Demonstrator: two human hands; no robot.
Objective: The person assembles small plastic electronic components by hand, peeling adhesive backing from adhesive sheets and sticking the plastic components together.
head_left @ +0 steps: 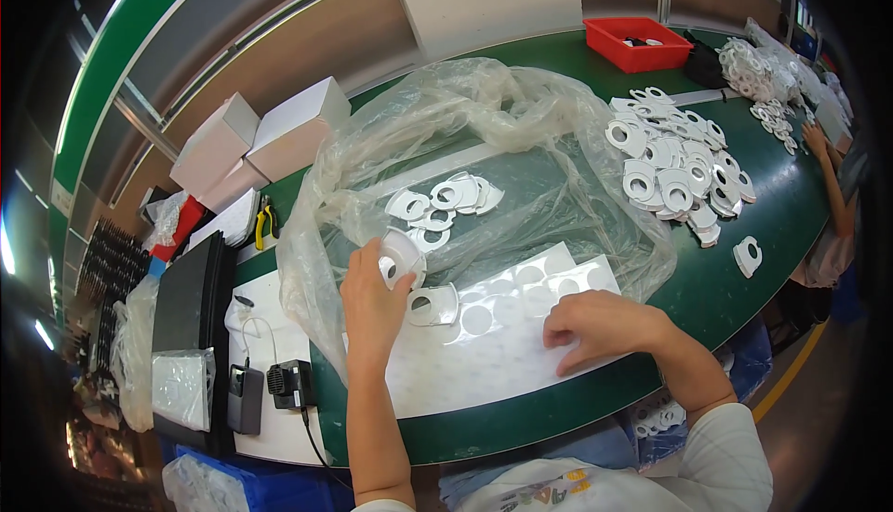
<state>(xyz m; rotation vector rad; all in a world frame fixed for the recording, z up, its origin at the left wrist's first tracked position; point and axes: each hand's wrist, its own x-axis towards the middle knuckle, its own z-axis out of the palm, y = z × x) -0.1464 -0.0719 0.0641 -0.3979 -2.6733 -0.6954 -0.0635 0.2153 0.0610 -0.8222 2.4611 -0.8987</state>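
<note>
My left hand (370,298) is closed on a white plastic ring part (402,257), gripping it by its edge. A similar white ring part (433,305) lies just right of it, on the corner of the white sheets. My right hand (605,326) hovers over the right side of the sheets, its fingers curled and the thumb apart from them, with nothing visible between. Under it, clear-backed sheets of round stickers (478,319) rest on a larger white sheet (437,386). Several more white ring parts (456,194) sit beyond my left hand on clear plastic film.
Crumpled plastic film (312,261) rings the work area. A large pile of ring parts (672,163) lies right, near a red bin (637,45). White boxes (299,127), yellow-handled pliers (267,222) and a black corded device (290,385) stand left. Another person's hand (816,140) shows far right.
</note>
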